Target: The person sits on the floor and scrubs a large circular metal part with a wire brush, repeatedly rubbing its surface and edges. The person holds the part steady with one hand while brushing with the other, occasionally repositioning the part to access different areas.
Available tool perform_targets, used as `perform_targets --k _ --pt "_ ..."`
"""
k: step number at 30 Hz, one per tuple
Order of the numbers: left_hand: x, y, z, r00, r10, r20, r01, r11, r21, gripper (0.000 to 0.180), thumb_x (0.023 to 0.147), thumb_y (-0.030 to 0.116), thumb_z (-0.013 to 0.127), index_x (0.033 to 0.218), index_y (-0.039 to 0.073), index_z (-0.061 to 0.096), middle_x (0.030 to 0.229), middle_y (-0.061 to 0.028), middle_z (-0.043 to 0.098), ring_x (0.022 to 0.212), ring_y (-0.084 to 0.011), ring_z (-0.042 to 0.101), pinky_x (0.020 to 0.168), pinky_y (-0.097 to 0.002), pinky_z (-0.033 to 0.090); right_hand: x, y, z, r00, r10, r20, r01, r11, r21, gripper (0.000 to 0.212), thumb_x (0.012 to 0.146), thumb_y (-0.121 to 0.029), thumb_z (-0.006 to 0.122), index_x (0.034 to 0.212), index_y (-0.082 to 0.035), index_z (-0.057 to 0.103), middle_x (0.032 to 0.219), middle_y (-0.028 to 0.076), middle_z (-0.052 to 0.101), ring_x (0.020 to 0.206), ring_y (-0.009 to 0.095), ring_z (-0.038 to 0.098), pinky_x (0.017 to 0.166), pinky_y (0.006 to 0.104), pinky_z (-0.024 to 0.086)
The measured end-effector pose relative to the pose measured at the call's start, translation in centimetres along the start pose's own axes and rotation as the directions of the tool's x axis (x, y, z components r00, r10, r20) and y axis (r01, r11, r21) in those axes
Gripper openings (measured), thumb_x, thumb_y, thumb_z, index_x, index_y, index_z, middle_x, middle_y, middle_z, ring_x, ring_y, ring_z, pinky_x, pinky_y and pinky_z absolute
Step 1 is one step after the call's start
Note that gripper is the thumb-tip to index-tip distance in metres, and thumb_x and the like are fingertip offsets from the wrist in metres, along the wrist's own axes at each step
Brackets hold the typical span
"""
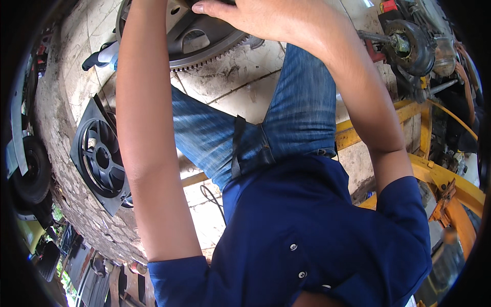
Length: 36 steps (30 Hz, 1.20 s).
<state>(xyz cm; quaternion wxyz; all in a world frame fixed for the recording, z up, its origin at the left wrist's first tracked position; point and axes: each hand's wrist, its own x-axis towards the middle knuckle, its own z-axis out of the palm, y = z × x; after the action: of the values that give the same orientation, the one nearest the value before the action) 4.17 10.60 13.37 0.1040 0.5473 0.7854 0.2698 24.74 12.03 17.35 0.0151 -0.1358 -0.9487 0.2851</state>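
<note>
A: In a cluttered workshop, across a pale tiled floor (230, 89): flanked by what?

B: By a yellow metal frame (425, 133) on the right and, on the left, by a black fan (104, 157) in its square shroud.

A: And at the centre?

B: Dressed in a dark blue shirt (317, 215) and jeans (307, 97), with legs apart and both arms stretched forward toward a toothed metal disc (217, 38). Set just ahead of the legs, at the top edge of view, and partly hidden behind the left forearm (143, 102).

A: How far along?

B: Apparently mid-handling. Impossible to confirm any finished step or to measure the remaining work from this angle, with no tool in sight near the disc's visible teeth.

A: And the hands?

B: Cannot tell about the left hand: out beyond the top edge. As for the right hand (248, 14), cut off by that same edge, with the thumb extended over the disc. Cannot tell whether pressing, pinching or merely hovering.

A: Looking how, up close?

B: Dark grey and dull across the face, paler at the rim. Pierced by a large rounded opening and, finest of all, edged with small, even teeth.
</note>
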Motion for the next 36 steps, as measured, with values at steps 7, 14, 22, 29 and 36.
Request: perform_targets --k 7,14,22,29,36 --pt "1.4 -1.1 0.9 0.997 0.064 0.032 -0.069 0.973 0.22 0.047 0.097 0.037 0.055 0.134 0.009 0.061 0.123 -0.0248 0.068 0.118 -0.038 0.063 0.1 -0.0453 0.049 3.9 0.9 -2.4 0.935 -0.259 -0.242 0.167 0.923 -0.346 0.051 0.103 -0.043 0.048 0.115 0.004 0.066 0.102 0.026 0.07 0.098 0.04 0.068 0.087 0.0474 0.053" --pt "1.1 -2.5 0.3 0.999 -0.035 -0.006 0.036 0.983 0.18 0.048 0.097 0.041 0.054 0.131 0.009 0.063 0.123 -0.0245 0.067 0.118 -0.039 0.063 0.1 -0.0463 0.049 3.3 -1.3 -0.9 0.949 -0.095 -0.301 0.074 0.994 -0.079 0.059 0.103 -0.045 0.048 0.136 0.004 0.053 0.134 0.029 0.055 0.126 0.04 0.055 0.107 0.0472 0.046" --pt "-0.8 0.8 0.4 0.998 0.05 -0.043 -0.044 0.989 0.139 0.05 0.097 0.046 0.052 0.127 0.009 0.066 0.124 -0.0245 0.066 0.118 -0.0402 0.062 0.1 -0.0474 0.049 -0.9 2.3 -1.1 0.953 0.079 -0.292 0.114 0.8 0.589 0.046 0.107 -0.035 0.051 0.138 -0.001 0.054 0.127 0.016 0.062 0.116 0.022 0.061 0.103 0.0315 0.044" --pt "2.4 -0.6 1.1 0.99 -0.131 -0.051 0.14 0.948 0.286 0.052 0.098 0.047 0.049 0.128 0.008 0.066 0.125 -0.0256 0.066 0.121 -0.0414 0.061 0.104 -0.047 0.047 -3.3 2.3 0.9 0.889 0.215 -0.405 0.108 0.761 0.64 0.043 0.107 -0.031 0.053 0.137 -0.002 0.056 0.128 0.01 0.063 0.112 0.016 0.059 0.096 0.0297 0.047" --pt "0.6 2.5 1.5 0.998 -0.059 0.02 0.058 0.995 0.083 0.05 0.097 0.047 0.053 0.123 0.007 0.069 0.115 -0.023 0.07 0.113 -0.0407 0.065 0.099 -0.0457 0.05 -3.7 3.5 2.1 0.904 0.092 -0.417 0.033 0.958 0.284 0.047 0.095 -0.038 0.067 0.134 -0.013 0.062 0.113 0.019 0.071 0.104 0.038 0.069 0.088 0.0426 0.054"
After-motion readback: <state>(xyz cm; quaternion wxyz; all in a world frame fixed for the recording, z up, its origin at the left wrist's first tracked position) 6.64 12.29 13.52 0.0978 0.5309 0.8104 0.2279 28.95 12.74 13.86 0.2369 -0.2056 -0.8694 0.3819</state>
